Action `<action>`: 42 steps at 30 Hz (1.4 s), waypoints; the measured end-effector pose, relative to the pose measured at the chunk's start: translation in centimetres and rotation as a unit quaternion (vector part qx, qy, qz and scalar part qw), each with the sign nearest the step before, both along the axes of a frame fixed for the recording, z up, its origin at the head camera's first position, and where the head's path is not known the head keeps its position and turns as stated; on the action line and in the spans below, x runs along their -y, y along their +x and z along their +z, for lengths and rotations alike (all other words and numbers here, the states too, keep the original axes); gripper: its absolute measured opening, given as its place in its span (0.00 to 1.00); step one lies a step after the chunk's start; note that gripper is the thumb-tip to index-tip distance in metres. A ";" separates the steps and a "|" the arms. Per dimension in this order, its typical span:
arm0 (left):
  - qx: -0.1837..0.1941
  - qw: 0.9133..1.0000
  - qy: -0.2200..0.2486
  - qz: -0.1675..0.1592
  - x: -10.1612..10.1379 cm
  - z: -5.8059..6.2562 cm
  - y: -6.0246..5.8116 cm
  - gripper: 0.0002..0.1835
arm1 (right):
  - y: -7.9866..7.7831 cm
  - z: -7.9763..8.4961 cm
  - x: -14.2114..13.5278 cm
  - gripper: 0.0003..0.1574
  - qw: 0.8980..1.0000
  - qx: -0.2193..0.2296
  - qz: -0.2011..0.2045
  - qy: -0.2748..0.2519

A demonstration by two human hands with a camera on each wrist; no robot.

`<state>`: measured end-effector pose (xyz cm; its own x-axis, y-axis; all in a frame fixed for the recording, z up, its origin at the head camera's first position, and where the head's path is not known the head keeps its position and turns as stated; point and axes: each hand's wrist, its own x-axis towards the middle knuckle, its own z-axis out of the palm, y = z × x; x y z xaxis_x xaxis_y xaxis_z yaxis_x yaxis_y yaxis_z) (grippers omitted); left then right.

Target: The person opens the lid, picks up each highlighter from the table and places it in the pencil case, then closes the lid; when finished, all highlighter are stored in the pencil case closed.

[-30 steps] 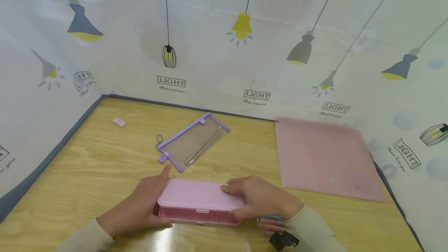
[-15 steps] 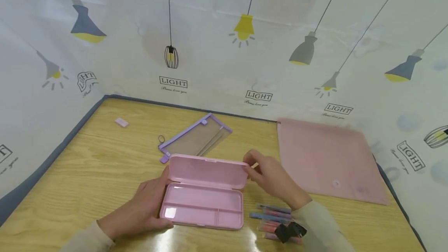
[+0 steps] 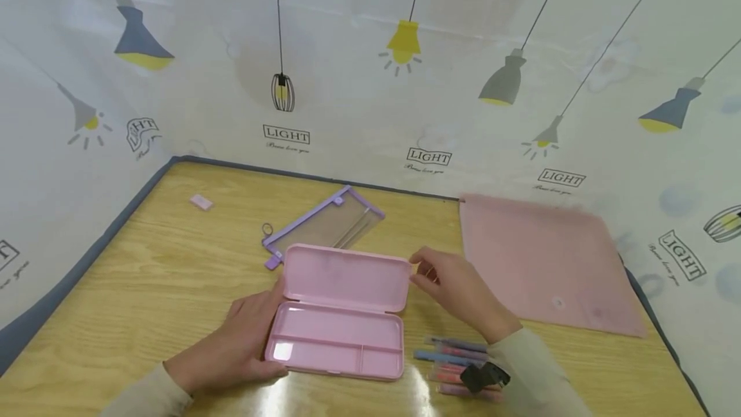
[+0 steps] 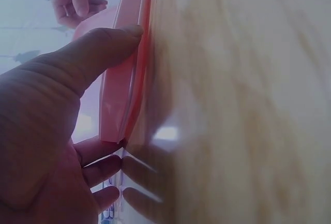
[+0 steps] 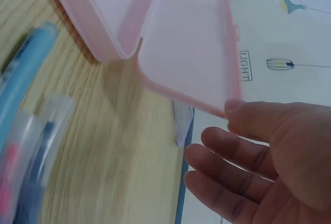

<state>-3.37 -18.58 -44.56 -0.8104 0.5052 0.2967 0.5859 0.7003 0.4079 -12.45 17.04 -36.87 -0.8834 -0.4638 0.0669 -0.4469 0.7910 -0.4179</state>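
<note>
A pink pencil case (image 3: pixel 336 343) lies on the table with its lid (image 3: pixel 347 277) raised and leaning back. Its tray has a long rear compartment and two front ones, with no pens inside. My left hand (image 3: pixel 234 346) grips the left end of the case. In the left wrist view, the thumb (image 4: pixel 111 45) presses its front side and the other fingers curl around the end. My right hand (image 3: pixel 463 291) is at the lid's right edge. In the right wrist view, its thumb tip (image 5: pixel 235 107) touches the lid's corner, and the other fingers are loosely bent, holding nothing.
Several pens (image 3: pixel 457 365) lie right of the case, partly under the right forearm and a black strap piece (image 3: pixel 485 376). Behind the case is a clear purple-edged zip pouch (image 3: pixel 324 221) with slim sticks. A pink folder (image 3: pixel 550 269) lies right, an eraser (image 3: pixel 201 202) far left.
The lid has swung up and back from nearly closed, moved by my right hand, which now only touches its edge. My left hand has stayed at the case's left end.
</note>
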 end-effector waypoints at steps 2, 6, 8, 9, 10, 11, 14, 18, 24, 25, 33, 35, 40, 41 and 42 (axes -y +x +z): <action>0.003 1.000 -0.001 -0.002 0.0 0.0 0.0 0.71 | 0.5 0.4 -0.9 0.12 1.000 0.008 0.000 0.002; 0.011 1.000 -0.001 0.000 -0.1 0.1 -0.1 0.71 | 1.5 0.8 -3.0 0.11 1.000 0.018 0.006 0.011; 0.015 1.000 0.000 0.002 -0.1 0.2 -0.2 0.72 | 1.9 0.8 -4.3 0.10 0.999 0.028 0.013 0.018; 0.018 1.000 0.000 0.003 -0.2 0.2 -0.2 0.72 | 2.2 0.8 -4.9 0.09 0.999 0.033 0.018 0.021; 0.022 1.000 0.000 0.002 -0.2 0.2 -0.2 0.72 | 2.4 0.7 -5.6 0.08 0.999 0.041 0.023 0.023; 0.023 1.000 -0.001 0.002 -0.2 0.3 -0.1 0.72 | 2.6 0.6 -6.2 0.07 0.998 0.049 0.028 0.025; 0.028 1.000 -0.001 -0.001 -0.1 0.4 -0.1 0.71 | 3.3 0.1 -8.1 0.04 0.996 0.082 0.036 0.022; 0.024 1.000 -0.003 -0.002 -0.1 0.4 -0.1 0.71 | 4.1 -0.8 -10.0 0.03 0.993 0.112 0.031 0.013; 0.022 1.000 -0.009 0.003 -0.3 0.3 -0.1 0.72 | 5.2 -2.4 -11.8 0.04 0.993 0.115 0.016 0.004; 0.024 1.000 -0.009 0.004 -0.3 0.3 -0.1 0.71 | 5.3 -2.7 -12.0 0.05 0.993 0.114 0.016 0.001; 0.028 1.000 -0.005 0.003 -0.2 0.3 -0.1 0.72 | 5.5 -3.9 -12.5 0.07 0.994 0.100 0.036 -0.017; 0.028 1.000 -0.005 0.002 -0.2 0.3 -0.1 0.72 | 5.4 -3.9 -12.4 0.06 0.994 0.103 0.035 -0.013; 0.029 1.000 -0.005 -0.001 -0.2 0.2 -0.1 0.71 | 5.4 -4.0 -12.3 0.05 0.994 0.103 0.031 -0.006; 0.029 1.000 -0.006 -0.001 -0.2 0.2 -0.1 0.71 | 5.4 -4.1 -12.3 0.05 0.994 0.102 0.030 -0.006; 0.028 1.000 -0.007 -0.001 -0.2 0.2 -0.1 0.71 | 5.4 -4.1 -12.3 0.05 0.995 0.098 0.033 -0.005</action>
<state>-3.47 -18.43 -44.35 -0.8252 0.5097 0.2436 0.5629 0.7051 0.4313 -7.04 29.33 -41.00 -0.8478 -0.5211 -0.0982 -0.4069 0.7580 -0.5098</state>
